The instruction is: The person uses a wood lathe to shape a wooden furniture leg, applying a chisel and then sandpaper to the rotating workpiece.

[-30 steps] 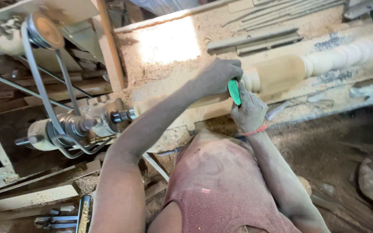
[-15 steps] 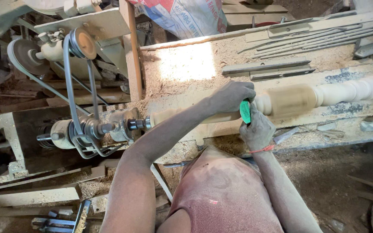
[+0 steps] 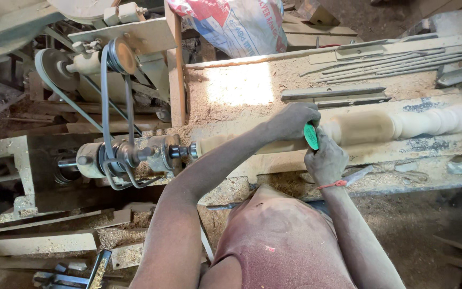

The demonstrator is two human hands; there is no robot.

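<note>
The right hand (image 3: 325,159) is curled tight around a green-handled tool (image 3: 311,136), and the left hand (image 3: 294,120) is clamped down over the tool's front and rests on the pale turned wooden spindle (image 3: 370,127), both fists fully closed. The spindle lies lengthwise on the lathe, its plain end meeting the metal drive head (image 3: 177,152) at the left and its beaded end stretching to the right, with a black belt (image 3: 104,96) running up to pulleys and sawdust over the bench (image 3: 241,88). Compared with the earlier frames, both hands keep the same hold at the same place on the spindle; only the view has shifted, bringing a printed sack (image 3: 231,24) into sight at the top.
</note>
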